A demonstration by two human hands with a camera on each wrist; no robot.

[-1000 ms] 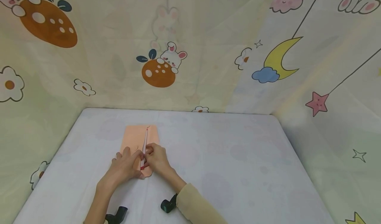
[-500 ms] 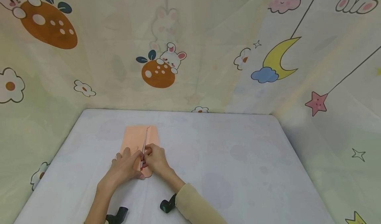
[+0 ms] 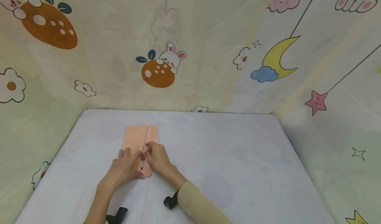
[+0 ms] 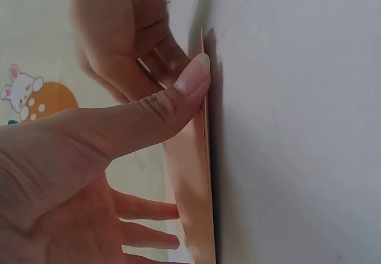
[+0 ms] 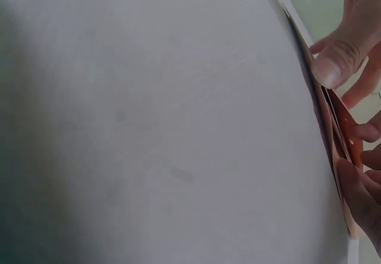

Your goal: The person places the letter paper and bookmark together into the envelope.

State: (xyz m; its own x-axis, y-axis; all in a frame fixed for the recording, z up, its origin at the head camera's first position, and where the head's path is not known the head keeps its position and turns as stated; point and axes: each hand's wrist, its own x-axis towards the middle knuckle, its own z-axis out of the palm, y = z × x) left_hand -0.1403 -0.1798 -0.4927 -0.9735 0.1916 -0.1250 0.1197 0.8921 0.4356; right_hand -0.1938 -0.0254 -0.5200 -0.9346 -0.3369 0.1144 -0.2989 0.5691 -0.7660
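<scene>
A folded peach-coloured paper (image 3: 132, 136) lies on the white table, with a long narrow gap between its two flaps. White shows inside the gap, and a red mark (image 3: 142, 168) sits at its near end. My left hand (image 3: 123, 167) rests spread over the left flap, its index fingertip beside the gap and its thumb at the near edge. In the left wrist view that thumb (image 4: 193, 77) presses against the paper's edge. My right hand (image 3: 157, 159) pinches the right flap by the gap with curled fingers. In the right wrist view its fingertips (image 5: 351, 187) are around the lifted paper layers.
The white table (image 3: 238, 157) stretches to the right of the paper and behind it. Patterned cloth walls (image 3: 208, 52) stand at the back and both sides. Dark wrist mounts (image 3: 119, 215) hang below both wrists, close over the table.
My right hand has shifted slightly right and away from me, and its fingertips have drawn back from the gap's near end, where the red mark shows more fully. My left hand stays almost still.
</scene>
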